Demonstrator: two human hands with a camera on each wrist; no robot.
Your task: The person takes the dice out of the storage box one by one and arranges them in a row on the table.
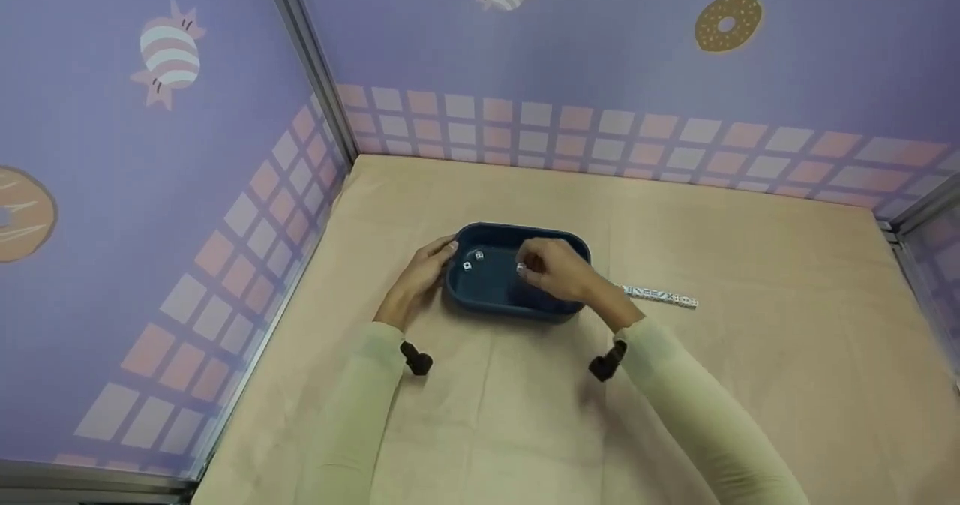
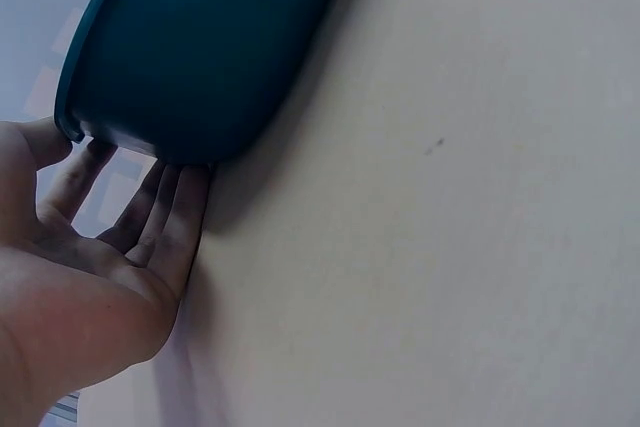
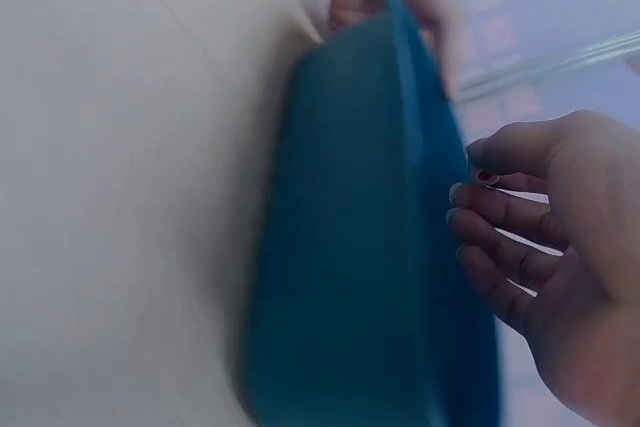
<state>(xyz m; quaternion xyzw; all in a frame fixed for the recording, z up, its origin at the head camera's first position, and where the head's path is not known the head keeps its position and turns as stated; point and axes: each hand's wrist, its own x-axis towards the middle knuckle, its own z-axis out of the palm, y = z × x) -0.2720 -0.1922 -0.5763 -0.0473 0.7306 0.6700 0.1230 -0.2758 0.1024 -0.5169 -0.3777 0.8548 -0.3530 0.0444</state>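
A dark blue tray (image 1: 491, 284) with rounded corners rests on the table. My left hand (image 1: 421, 271) grips its left end; in the left wrist view the thumb is at the tray's rim (image 2: 66, 97) and the fingers meet the outer wall. Two white dice, a nearer die (image 1: 466, 266) and a farther die (image 1: 479, 255), lie inside near that end. Over the tray's right half, my right hand (image 1: 556, 269) pinches a small white die (image 1: 520, 266) between thumb and fingertips. A red pip shows on this die (image 3: 486, 178) in the right wrist view.
A straight row of white dice (image 1: 660, 296) lies on the cloth-covered table (image 1: 750, 385), right of the tray and partly behind my right forearm. Purple panels (image 1: 600, 47) with pink and white squares border the table at the back and left.
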